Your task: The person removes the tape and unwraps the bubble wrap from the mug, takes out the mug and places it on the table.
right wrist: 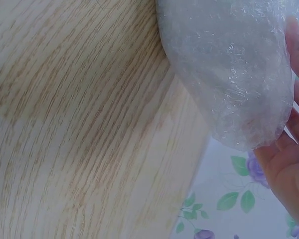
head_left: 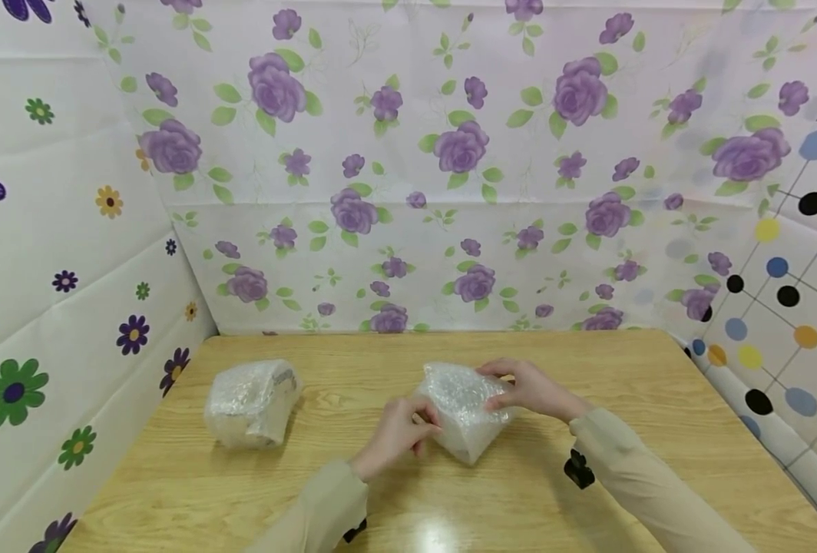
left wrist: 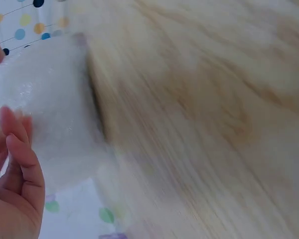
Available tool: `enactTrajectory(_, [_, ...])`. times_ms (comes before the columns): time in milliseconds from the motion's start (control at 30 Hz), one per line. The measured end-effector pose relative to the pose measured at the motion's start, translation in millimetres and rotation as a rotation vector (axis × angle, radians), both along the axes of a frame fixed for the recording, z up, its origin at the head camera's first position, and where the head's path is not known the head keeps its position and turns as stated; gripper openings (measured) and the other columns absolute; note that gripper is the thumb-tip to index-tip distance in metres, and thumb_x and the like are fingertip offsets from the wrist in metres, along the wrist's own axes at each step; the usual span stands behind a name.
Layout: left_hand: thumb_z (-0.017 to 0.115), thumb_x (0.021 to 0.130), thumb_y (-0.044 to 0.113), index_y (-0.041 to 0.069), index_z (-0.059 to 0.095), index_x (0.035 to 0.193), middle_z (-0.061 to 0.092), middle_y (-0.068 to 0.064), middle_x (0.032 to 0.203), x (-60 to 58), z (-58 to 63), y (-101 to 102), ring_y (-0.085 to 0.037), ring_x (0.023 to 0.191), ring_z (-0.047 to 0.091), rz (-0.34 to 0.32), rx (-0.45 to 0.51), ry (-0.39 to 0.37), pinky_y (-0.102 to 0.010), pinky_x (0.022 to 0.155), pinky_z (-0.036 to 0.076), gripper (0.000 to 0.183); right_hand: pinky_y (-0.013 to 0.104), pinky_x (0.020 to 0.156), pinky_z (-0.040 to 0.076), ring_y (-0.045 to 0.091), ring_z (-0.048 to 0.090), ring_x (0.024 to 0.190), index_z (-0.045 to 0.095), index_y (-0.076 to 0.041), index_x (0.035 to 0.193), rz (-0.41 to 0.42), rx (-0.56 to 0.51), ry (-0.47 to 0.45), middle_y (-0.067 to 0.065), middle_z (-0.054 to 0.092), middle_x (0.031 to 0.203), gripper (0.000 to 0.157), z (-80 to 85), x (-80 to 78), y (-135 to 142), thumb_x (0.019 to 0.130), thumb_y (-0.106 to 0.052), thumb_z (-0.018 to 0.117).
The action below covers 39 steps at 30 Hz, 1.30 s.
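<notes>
A bubble-wrapped package [head_left: 465, 403] lies on the table right of the middle, its wrap clear and shiny; the object inside cannot be made out. My right hand [head_left: 527, 388] grips its right side, fingers over the far edge and thumb on the near face. In the right wrist view those fingers [right wrist: 298, 55] curl along the wrap. At the package's left side, my left hand [head_left: 403, 427] has thumb and fingertips drawn together, pinching at the bubble wrap [left wrist: 50, 99]. The exact bit between the fingertips is too small to see.
A second bubble-wrapped package [head_left: 251, 405] stands at the table's left, with some dark print showing through. The wooden table [head_left: 505, 499] backs onto a floral cloth [head_left: 408, 169]. Patterned cloths also hang at the left and right sides.
</notes>
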<state>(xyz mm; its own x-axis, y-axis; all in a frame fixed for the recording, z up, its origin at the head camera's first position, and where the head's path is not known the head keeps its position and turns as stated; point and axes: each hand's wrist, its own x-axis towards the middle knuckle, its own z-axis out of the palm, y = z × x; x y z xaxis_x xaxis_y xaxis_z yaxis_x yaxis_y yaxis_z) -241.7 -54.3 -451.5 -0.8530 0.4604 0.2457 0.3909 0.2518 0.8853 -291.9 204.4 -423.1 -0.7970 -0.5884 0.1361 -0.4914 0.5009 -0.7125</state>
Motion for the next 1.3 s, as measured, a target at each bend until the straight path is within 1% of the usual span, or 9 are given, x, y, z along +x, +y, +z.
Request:
enactTrajectory(233, [0.067,0.077,-0.007,0.002,0.063,0.078,0.061,-0.006,0.077,-3.4,-6.9,-2,-0.024,0.040,0.052,-0.047,0.001,0.023,-0.043,0.039,0.047,0.010,0.045,0.088,0.041,0.029,0.045,0.113,0.053,0.000,0.123,-0.002,0.002,0.000,0.013,0.050,0.125,0.067,-0.9,0.3,1,0.070,-0.035,0.074])
enactTrajectory(433, [0.066,0.078,-0.006,-0.002,0.061,0.079,0.061,-0.012,0.076,-2.3,-7.4,1,-0.040,0.044,0.053,-0.033,0.050,-0.019,-0.045,0.041,0.047,0.007,0.044,0.087,0.041,0.030,0.044,0.113,0.054,0.000,0.123,-0.011,-0.003,-0.004,0.013,0.050,0.124,0.066,-1.4,0.6,1,0.070,-0.034,0.074])
enactTrajectory(533, [0.065,0.078,-0.010,-0.007,0.059,0.078,0.060,-0.020,0.073,3.3,-0.1,3,-0.044,0.043,0.050,-0.016,0.077,-0.018,-0.050,0.040,0.045,0.006,0.044,0.087,0.042,0.029,0.045,0.112,0.054,0.000,0.123,-0.012,0.003,0.004,0.013,0.050,0.124,0.065,-0.7,0.7,0,0.071,-0.033,0.074])
enactTrajectory(633, [0.064,0.077,-0.013,-0.011,0.057,0.078,0.059,-0.024,0.072,11.4,12.8,4,-0.037,0.037,0.048,0.002,0.093,-0.039,-0.041,0.034,0.044,0.006,0.043,0.087,0.042,0.027,0.046,0.111,0.054,-0.001,0.122,-0.020,0.013,0.003,0.012,0.050,0.123,0.065,0.7,0.8,-1,0.070,-0.033,0.075])
enactTrajectory(800, [0.064,0.074,-0.015,-0.010,0.058,0.075,0.059,-0.021,0.071,18.2,26.7,4,-0.009,0.037,0.042,0.030,0.079,-0.025,-0.020,0.034,0.036,0.008,0.042,0.086,0.043,0.027,0.047,0.110,0.055,0.000,0.122,-0.019,0.022,0.019,0.012,0.051,0.122,0.064,1.4,0.1,-2,0.071,-0.033,0.074])
enactTrajectory(967, [0.066,0.071,-0.016,-0.008,0.059,0.071,0.059,-0.017,0.071,19.2,32.6,6,-0.021,0.061,0.055,0.063,0.020,0.019,-0.020,0.049,0.042,0.011,0.040,0.085,0.044,0.027,0.047,0.110,0.055,0.000,0.121,-0.019,0.024,0.025,0.013,0.052,0.122,0.064,1.2,0.1,-3,0.071,-0.033,0.074])
enactTrajectory(1100, [0.069,0.069,-0.013,-0.003,0.061,0.070,0.060,-0.010,0.070,6.9,14.0,6,-0.023,0.066,0.057,0.082,-0.005,-0.011,-0.022,0.052,0.044,0.013,0.041,0.086,0.043,0.028,0.047,0.110,0.055,0.001,0.121,-0.020,0.025,0.019,0.013,0.051,0.122,0.063,2.0,1.0,-3,0.071,-0.031,0.075])
enactTrajectory(1200, [0.072,0.067,-0.011,0.001,0.062,0.068,0.060,-0.003,0.068,-2.4,0.0,7,-0.016,0.064,0.057,0.109,-0.031,-0.011,-0.024,0.053,0.047,0.016,0.042,0.086,0.043,0.028,0.046,0.111,0.054,0.001,0.122,-0.020,0.022,0.011,0.013,0.051,0.122,0.062,2.2,0.6,-3,0.071,-0.030,0.075])
enactTrajectory(1300, [0.073,0.066,-0.011,0.002,0.061,0.067,0.059,-0.002,0.067,-2.5,0.5,8,-0.014,0.063,0.057,0.123,-0.048,0.012,-0.025,0.056,0.049,0.017,0.042,0.087,0.042,0.028,0.046,0.111,0.054,0.001,0.122,-0.017,0.014,0.001,0.012,0.051,0.123,0.063,1.9,0.2,-3,0.072,-0.031,0.074])
